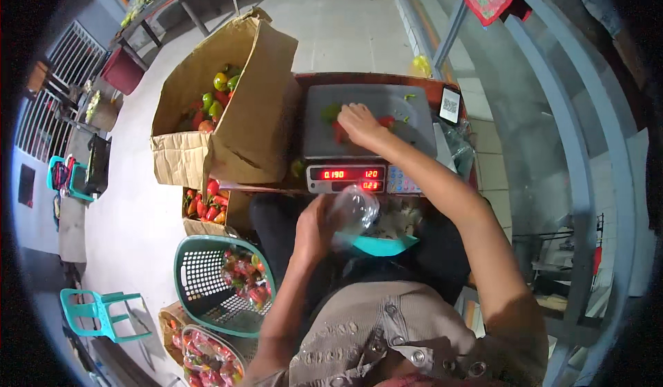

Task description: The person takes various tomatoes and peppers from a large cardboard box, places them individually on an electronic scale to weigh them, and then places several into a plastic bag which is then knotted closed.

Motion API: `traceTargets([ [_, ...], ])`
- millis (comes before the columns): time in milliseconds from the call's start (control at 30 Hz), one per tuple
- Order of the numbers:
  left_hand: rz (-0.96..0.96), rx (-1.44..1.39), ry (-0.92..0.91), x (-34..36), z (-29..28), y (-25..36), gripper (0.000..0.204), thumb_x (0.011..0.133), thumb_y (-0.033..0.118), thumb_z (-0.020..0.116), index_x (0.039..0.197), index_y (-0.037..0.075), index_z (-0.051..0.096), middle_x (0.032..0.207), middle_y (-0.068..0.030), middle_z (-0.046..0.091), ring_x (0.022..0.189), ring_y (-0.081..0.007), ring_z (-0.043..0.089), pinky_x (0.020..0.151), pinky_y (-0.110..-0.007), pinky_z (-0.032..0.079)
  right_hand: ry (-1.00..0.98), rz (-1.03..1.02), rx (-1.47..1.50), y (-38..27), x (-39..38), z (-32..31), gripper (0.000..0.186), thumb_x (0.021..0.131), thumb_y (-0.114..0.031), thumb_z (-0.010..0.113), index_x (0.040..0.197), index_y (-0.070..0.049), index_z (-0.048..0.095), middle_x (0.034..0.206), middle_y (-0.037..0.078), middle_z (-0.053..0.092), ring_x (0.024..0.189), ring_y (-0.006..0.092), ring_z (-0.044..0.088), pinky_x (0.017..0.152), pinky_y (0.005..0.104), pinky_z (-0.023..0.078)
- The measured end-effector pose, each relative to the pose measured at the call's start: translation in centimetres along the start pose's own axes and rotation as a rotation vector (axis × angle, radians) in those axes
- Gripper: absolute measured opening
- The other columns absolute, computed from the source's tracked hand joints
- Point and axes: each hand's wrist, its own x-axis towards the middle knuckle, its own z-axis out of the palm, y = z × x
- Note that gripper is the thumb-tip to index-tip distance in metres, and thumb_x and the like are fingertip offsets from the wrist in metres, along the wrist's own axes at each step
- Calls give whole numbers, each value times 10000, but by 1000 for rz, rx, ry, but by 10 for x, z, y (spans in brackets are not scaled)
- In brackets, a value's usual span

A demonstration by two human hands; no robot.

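Note:
A digital scale (420,135) with a grey flat pan and a lit red display stands in front of me. My right hand (360,124) reaches over the pan, its fingers curled down on a red pepper (339,134). Another red pepper (387,121) shows beside the wrist, and a blurred green pepper (331,112) lies to the left of the fingers. Nearer to me, below the display, my left hand (314,222) is closed on a clear plastic bag (357,209), which is smeared by motion. The left fingertips are partly hidden by the bag.
Left of the scale stands a cardboard box (259,104) of red and green peppers. Below it are a smaller pepper box (207,204) and a green basket (197,297) with bagged peppers. A card (449,105) stands at the scale's right, near a blue metal railing (552,90).

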Motion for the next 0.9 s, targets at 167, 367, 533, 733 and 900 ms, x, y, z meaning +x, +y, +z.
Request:
traceTargets([
  [167,17,112,78,0,-6,25,255,794,71,662,997,-24,542,886,-182,627,761,-265,607,704,-320,471,37,143,35,-6,2,2,70,691,-29,634,745,14,639,827,201,642,794,365,639,726,461,505],
  [367,1,147,145,-2,-2,28,239,784,92,637,986,-1,550,856,-192,612,760,-336,604,674,-376,468,482,286,849,-22,-78,-78,342,670,-194,734,934,-9,621,813,140,641,794,289,639,727,373,488],
  [533,140,0,154,0,12,33,279,787,74,631,1040,16,530,860,-174,602,755,-315,605,656,-358,470,92,364,1185,-93,-159,-101,337,707,-141,720,1004,-9,630,888,66,657,813,117,597,755,305,478],
  [733,400,350,97,-23,31,71,537,629,99,756,1111,91,520,1122,-153,521,928,-390,574,711,-421,501,-68,687,1906,-97,-177,-60,335,770,-137,679,1081,-38,604,1023,81,641,918,182,620,819,309,508],
  [900,434,213,213,-46,47,75,397,679,-56,649,1049,40,542,997,-136,509,860,-305,567,703,-351,488,15,928,2379,-95,-197,-32,420,746,-200,746,1124,-113,585,1020,46,641,914,187,624,760,349,537],
])
